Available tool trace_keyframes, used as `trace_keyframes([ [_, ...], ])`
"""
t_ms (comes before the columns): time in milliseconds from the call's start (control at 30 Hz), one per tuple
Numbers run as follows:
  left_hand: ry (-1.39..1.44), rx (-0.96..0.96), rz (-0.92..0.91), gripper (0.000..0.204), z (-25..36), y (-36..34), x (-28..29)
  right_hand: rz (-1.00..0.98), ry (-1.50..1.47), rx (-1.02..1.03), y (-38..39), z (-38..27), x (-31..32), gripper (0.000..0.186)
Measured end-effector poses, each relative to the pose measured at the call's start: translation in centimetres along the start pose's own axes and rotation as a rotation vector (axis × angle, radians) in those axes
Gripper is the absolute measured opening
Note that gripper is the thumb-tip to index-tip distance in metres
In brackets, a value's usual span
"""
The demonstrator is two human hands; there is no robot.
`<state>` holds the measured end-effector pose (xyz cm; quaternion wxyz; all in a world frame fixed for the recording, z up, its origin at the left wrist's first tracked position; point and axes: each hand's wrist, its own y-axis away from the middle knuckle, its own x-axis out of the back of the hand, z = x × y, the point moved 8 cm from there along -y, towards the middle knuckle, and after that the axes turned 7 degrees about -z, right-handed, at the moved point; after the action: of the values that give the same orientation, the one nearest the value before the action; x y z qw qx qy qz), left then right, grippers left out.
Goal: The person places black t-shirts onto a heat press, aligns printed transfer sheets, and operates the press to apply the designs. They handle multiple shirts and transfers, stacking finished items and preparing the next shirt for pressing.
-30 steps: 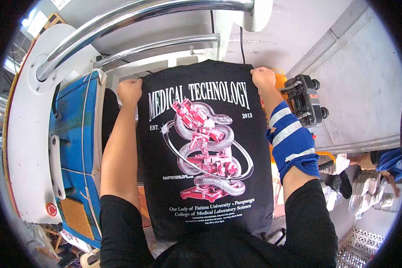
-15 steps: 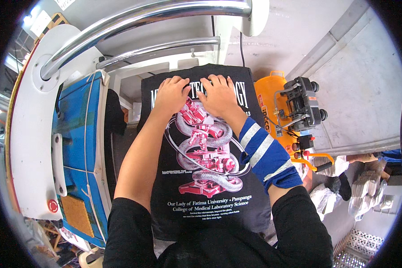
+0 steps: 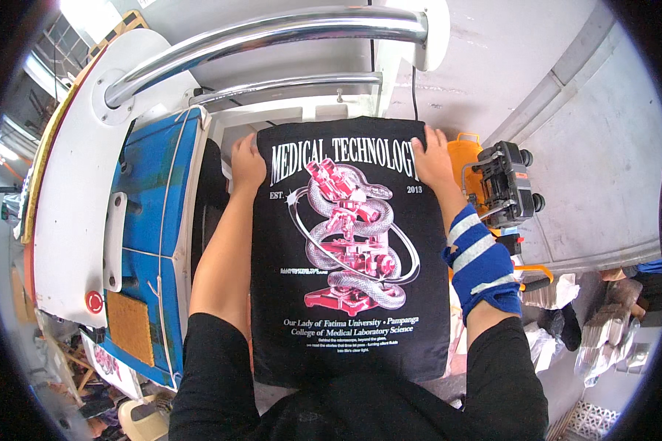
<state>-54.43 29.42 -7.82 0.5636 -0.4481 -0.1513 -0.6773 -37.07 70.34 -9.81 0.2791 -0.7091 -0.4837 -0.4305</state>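
A black printed shirt [image 3: 346, 294] lies smooth over a flat rectangular bed in front of me. It carries white lettering and a pink microscope with a grey snake coiled round it. My left hand [image 3: 248, 163] is at the shirt's upper left edge, its fingers curled against the side. On the opposite edge, my right hand [image 3: 435, 160] has its thumb on top of the cloth and the fingers down along the side. A blue wrap with white stripes [image 3: 482, 259] covers my right forearm. The undersides of the fingers are hidden.
Curved chrome bars [image 3: 287, 33] of a machine arch across the far side. At left stand its white panel [image 3: 73, 191], a red button [image 3: 93, 302] and a blue padded block [image 3: 151, 242]. An orange air compressor [image 3: 504, 185] is at right, with plastic-wrapped bundles [image 3: 603, 327] beyond.
Both hands have slid apart from the middle of the shirt's upper print out to its left and right edges. The lettering is now uncovered and the cloth looks flatter.
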Motion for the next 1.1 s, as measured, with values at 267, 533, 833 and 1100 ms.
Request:
trace_keyframes([
  [267, 0.422, 0.514, -0.182, 0.045, -11.8, 2.6, -2.4, -0.038, -0.506, -0.201, -1.4, 8.9, -3.3, 0.044],
  [533, 0.091, 0.51, 0.036, 0.032, -4.8, 3.3, 2.0, 0.162, -0.796, -0.402, 3.7, 7.7, 0.2, 0.034],
  [833, 0.104, 0.067, -0.122, 0.052, 5.4, 21.3, 6.0, 0.1, -0.336, -0.264, 27.7, 6.7, 2.1, 0.05],
  [1100, 0.573, 0.465, -0.23, 0.042, -1.6, 41.9, 8.4, 0.476, 0.025, -0.01, 46.7, -3.2, 3.5, 0.024],
])
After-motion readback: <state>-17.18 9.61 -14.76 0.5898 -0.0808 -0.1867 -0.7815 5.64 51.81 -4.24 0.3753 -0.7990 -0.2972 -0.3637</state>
